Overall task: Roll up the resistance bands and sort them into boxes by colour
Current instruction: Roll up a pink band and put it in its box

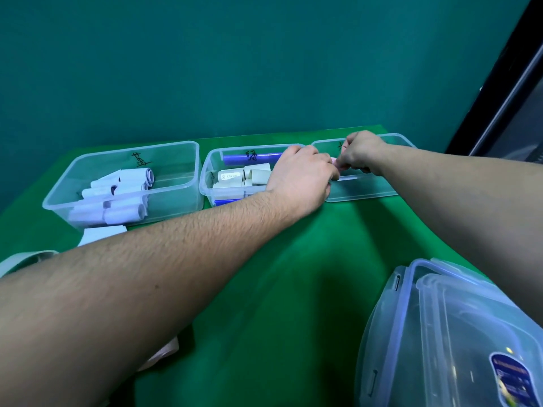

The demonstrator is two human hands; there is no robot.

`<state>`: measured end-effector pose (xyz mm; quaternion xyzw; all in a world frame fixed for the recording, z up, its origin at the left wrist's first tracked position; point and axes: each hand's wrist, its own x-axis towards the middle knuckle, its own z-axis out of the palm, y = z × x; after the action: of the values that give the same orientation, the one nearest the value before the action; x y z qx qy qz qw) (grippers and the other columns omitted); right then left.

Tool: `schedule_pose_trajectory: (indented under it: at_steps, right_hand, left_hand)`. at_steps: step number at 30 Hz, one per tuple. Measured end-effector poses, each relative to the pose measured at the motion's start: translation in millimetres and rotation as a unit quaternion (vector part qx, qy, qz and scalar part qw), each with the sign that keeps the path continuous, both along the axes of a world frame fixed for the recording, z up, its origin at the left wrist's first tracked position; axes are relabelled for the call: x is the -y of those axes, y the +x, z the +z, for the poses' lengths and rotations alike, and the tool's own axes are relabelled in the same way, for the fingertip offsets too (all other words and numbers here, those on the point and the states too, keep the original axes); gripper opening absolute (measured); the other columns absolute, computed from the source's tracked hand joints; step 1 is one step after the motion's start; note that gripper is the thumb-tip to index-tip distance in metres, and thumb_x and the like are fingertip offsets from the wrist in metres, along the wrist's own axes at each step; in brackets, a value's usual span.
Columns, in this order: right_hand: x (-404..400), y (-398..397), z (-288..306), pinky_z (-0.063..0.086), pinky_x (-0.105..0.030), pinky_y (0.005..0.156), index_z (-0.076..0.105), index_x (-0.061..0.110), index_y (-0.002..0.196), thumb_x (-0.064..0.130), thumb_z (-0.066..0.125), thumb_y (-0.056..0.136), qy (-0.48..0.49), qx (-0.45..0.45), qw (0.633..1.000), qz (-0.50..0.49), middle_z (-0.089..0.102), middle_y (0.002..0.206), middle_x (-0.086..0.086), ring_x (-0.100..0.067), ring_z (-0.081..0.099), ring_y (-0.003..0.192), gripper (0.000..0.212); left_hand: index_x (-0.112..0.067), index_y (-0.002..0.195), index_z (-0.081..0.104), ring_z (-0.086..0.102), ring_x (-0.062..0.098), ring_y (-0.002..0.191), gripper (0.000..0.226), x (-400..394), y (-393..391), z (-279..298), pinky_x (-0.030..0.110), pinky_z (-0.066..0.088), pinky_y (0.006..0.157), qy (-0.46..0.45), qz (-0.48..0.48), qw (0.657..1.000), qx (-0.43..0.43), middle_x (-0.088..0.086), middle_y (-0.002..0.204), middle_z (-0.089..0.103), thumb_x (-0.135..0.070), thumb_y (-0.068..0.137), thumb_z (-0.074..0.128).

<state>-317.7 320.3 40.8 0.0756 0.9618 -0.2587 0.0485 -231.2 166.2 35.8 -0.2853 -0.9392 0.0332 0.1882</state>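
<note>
Pink band (335, 161), only a sliver of it showing, sits pinched between both hands over the near-left corner of the right box (364, 195). The left hand (299, 177) reaches across the middle box (205, 183), fingers curled down at the right box's left wall, closing on the band. The right hand (360, 154) hangs over the right box with fingers curled, its fingertips (342, 165) nipping the pink piece from the other side.

The middle box, just left of the right box, holds cream rolls (249, 176), one marked HEAVY, with a blue roll (235, 158) at its far side and another blue piece (226, 201) at its near wall. Left of the middle box stands the left box (58, 201), filled with white rolls (117, 198). Each box has a black handwritten mark on its far wall.

Near the left box, a white band (100, 233) lies flat on the green bench (279, 274), and a pale band (17, 259) lies further left of it. Well near of the right box, clear lids (440, 333) with blue seals are stacked at the bench's edge. A pale piece (164, 352) peeks out beneath the left forearm.
</note>
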Motion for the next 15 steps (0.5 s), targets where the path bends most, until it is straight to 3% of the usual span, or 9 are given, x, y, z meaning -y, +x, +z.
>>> schedule_pose_trajectory:
  at_steps: [3, 6, 11, 15]
  right_hand:
    - [-1.6, -0.7, -5.1, 0.029, -0.020, 0.041, 0.069, 0.018, 0.085, 0.006, 0.076, 0.078, -0.014, -0.013, 1.000, 0.024, 0.058, 0.066, -0.001, -0.015, 0.035, 0.045, 0.015]
    - [-2.9, 1.0, -2.9, 0.031, -0.019, 0.037, 0.073, 0.021, 0.090, 0.011, 0.073, 0.082, 0.032, -0.017, 0.998, 0.049, 0.058, 0.067, 0.005, -0.012, 0.039, 0.047, 0.013]
    - [-4.4, -0.9, -4.1, 0.040, -0.023, 0.070, 0.072, 0.025, 0.112, 0.027, 0.071, 0.084, 0.109, -0.003, 0.987, 0.114, 0.059, 0.082, 0.008, -0.018, 0.055, 0.084, 0.028]
    - [-2.1, -6.5, -6.5, 0.039, -0.024, 0.074, 0.069, 0.024, 0.114, 0.030, 0.073, 0.083, 0.176, -0.011, 0.974, 0.145, 0.060, 0.095, 0.003, -0.020, 0.055, 0.089, 0.032]
  left_hand:
    - [-0.035, 0.122, 0.064, 0.048, 0.020, 0.119, 0.030, 0.8, -2.8, -0.8, 0.036, 0.033, 0.101, 0.001, -0.003, 1.000, -0.001, -0.011, 0.122, 0.063, -0.031, 0.097, 0.048]
    - [-0.035, 0.123, 0.064, 0.048, 0.020, 0.119, 0.031, 1.0, -3.1, -1.1, 0.035, 0.033, 0.101, 0.007, -0.004, 1.000, 0.002, -0.011, 0.122, 0.063, -0.030, 0.097, 0.047]
    - [-0.035, 0.124, 0.065, 0.049, 0.020, 0.115, 0.033, 1.8, -4.1, -1.8, 0.035, 0.035, 0.100, 0.010, -0.009, 1.000, 0.007, -0.011, 0.122, 0.064, -0.028, 0.097, 0.046]
    - [-0.033, 0.123, 0.065, 0.049, 0.020, 0.115, 0.033, 1.2, -4.3, -2.6, 0.033, 0.034, 0.098, 0.010, -0.005, 1.000, 0.008, -0.011, 0.123, 0.063, -0.027, 0.097, 0.046]
